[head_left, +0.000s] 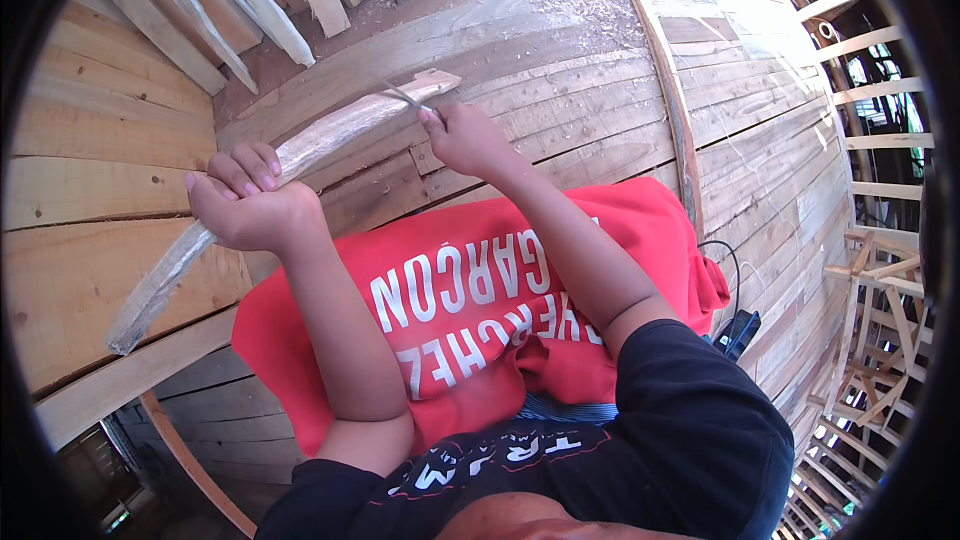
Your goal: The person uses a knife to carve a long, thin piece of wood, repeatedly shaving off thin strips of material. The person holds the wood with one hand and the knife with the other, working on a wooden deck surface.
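Observation:
My left hand is closed around a long, pale, rough piece of wood, which slants from the lower left up to the upper right. Its lower end sticks out past my fist. Near the upper end, my right hand grips a knife whose thin blade lies across the wood. The knife's handle is mostly hidden by my fingers. A red cloth with white lettering covers my lap beneath both forearms.
Several rough wooden strips lean at the upper left. Shavings litter the plank floor ahead. At left stands a wooden plank surface. A small black object with a cord lies to my right, near a slatted wall.

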The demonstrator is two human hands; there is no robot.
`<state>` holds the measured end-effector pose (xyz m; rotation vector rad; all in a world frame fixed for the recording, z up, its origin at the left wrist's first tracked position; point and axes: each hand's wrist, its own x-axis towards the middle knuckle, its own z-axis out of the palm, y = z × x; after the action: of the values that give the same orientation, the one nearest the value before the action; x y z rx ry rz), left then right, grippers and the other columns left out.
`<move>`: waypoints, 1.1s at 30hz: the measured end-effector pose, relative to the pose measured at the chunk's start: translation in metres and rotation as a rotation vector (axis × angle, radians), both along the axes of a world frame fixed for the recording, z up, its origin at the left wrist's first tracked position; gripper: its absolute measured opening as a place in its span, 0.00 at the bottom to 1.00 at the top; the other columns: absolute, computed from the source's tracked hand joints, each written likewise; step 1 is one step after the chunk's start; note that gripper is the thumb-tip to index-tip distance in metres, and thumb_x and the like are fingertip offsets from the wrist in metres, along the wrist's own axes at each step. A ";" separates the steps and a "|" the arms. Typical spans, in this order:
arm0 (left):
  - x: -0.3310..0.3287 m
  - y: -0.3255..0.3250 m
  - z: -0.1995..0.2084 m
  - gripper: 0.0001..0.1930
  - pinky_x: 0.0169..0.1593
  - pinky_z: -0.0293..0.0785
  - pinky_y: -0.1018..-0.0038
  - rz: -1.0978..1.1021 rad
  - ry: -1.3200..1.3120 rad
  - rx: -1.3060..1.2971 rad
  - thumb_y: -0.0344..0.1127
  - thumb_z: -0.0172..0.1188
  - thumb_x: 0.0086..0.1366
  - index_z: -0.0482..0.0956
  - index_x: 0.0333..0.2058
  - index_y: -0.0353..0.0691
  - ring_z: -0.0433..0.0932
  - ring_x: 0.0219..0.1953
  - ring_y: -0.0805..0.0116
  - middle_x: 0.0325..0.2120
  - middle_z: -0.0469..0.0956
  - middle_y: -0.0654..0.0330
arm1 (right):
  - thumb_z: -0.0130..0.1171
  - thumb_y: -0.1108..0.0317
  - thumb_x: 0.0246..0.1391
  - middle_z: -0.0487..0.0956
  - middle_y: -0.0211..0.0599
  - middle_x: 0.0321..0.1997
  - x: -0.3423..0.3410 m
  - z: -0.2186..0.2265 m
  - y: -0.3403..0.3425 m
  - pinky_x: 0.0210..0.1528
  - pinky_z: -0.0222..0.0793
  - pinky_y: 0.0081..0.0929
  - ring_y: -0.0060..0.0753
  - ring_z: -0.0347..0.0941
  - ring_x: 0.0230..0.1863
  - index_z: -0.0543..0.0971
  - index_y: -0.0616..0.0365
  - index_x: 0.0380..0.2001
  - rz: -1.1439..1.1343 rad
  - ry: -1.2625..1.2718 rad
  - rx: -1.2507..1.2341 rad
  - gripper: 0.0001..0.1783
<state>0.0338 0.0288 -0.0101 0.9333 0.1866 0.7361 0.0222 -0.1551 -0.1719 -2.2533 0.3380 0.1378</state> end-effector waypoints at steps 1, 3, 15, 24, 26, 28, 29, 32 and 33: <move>0.002 0.001 -0.001 0.19 0.22 0.50 0.75 0.003 -0.004 -0.004 0.38 0.43 0.67 0.47 0.18 0.52 0.47 0.14 0.75 0.11 0.48 0.68 | 0.44 0.50 0.66 0.80 0.59 0.29 0.001 0.000 0.002 0.42 0.70 0.53 0.63 0.77 0.37 0.79 0.67 0.29 0.013 -0.016 0.047 0.28; -0.001 0.001 -0.002 0.19 0.22 0.50 0.75 -0.011 0.000 -0.008 0.38 0.43 0.67 0.47 0.18 0.52 0.46 0.14 0.75 0.11 0.48 0.68 | 0.45 0.50 0.65 0.80 0.59 0.30 -0.004 -0.009 -0.007 0.43 0.70 0.53 0.62 0.77 0.38 0.79 0.68 0.29 -0.014 0.047 0.072 0.28; 0.001 0.005 0.000 0.19 0.21 0.49 0.74 0.000 -0.007 -0.006 0.38 0.44 0.66 0.48 0.17 0.52 0.46 0.13 0.74 0.11 0.48 0.68 | 0.44 0.47 0.66 0.79 0.61 0.29 0.002 0.008 -0.001 0.41 0.70 0.51 0.62 0.78 0.37 0.79 0.65 0.28 0.037 0.070 -0.001 0.30; 0.004 0.009 -0.003 0.20 0.22 0.50 0.74 -0.016 -0.012 -0.032 0.37 0.44 0.66 0.48 0.17 0.52 0.46 0.13 0.75 0.11 0.48 0.68 | 0.43 0.50 0.65 0.79 0.66 0.37 0.003 0.017 -0.007 0.49 0.69 0.53 0.66 0.76 0.44 0.81 0.69 0.35 0.039 0.187 -0.089 0.30; 0.001 0.009 -0.005 0.19 0.22 0.50 0.74 -0.055 -0.031 -0.012 0.36 0.44 0.66 0.49 0.17 0.52 0.46 0.13 0.75 0.11 0.48 0.69 | 0.42 0.50 0.65 0.79 0.67 0.36 -0.003 0.033 0.000 0.50 0.69 0.51 0.65 0.76 0.45 0.80 0.71 0.35 0.034 0.176 0.024 0.30; 0.001 0.010 -0.003 0.19 0.23 0.51 0.74 -0.059 -0.004 -0.017 0.36 0.43 0.68 0.50 0.17 0.52 0.47 0.14 0.75 0.11 0.48 0.69 | 0.42 0.50 0.65 0.79 0.67 0.35 -0.004 0.030 -0.004 0.49 0.69 0.51 0.65 0.76 0.44 0.80 0.72 0.35 0.008 0.172 0.040 0.31; 0.003 0.010 -0.001 0.19 0.23 0.52 0.74 -0.058 0.000 -0.021 0.36 0.43 0.68 0.50 0.17 0.51 0.47 0.14 0.75 0.10 0.48 0.69 | 0.42 0.49 0.65 0.79 0.66 0.35 -0.003 0.028 -0.008 0.49 0.70 0.51 0.65 0.76 0.44 0.80 0.72 0.34 -0.003 0.184 0.021 0.31; -0.002 0.011 0.003 0.20 0.25 0.54 0.74 -0.178 -0.029 0.014 0.37 0.44 0.70 0.51 0.17 0.51 0.48 0.14 0.75 0.10 0.49 0.69 | 0.42 0.49 0.66 0.80 0.64 0.34 -0.002 0.021 -0.018 0.47 0.70 0.50 0.63 0.77 0.43 0.80 0.72 0.33 -0.016 0.203 -0.016 0.31; -0.003 0.010 0.007 0.20 0.25 0.55 0.74 -0.212 -0.036 0.055 0.37 0.45 0.70 0.52 0.17 0.51 0.49 0.15 0.75 0.11 0.49 0.69 | 0.42 0.49 0.66 0.80 0.64 0.34 -0.003 0.021 -0.019 0.47 0.70 0.50 0.63 0.77 0.42 0.80 0.71 0.33 -0.007 0.198 -0.014 0.32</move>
<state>0.0305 0.0389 -0.0036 0.9744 0.0346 0.5633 0.0195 -0.1737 -0.1506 -2.2576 0.4525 0.3575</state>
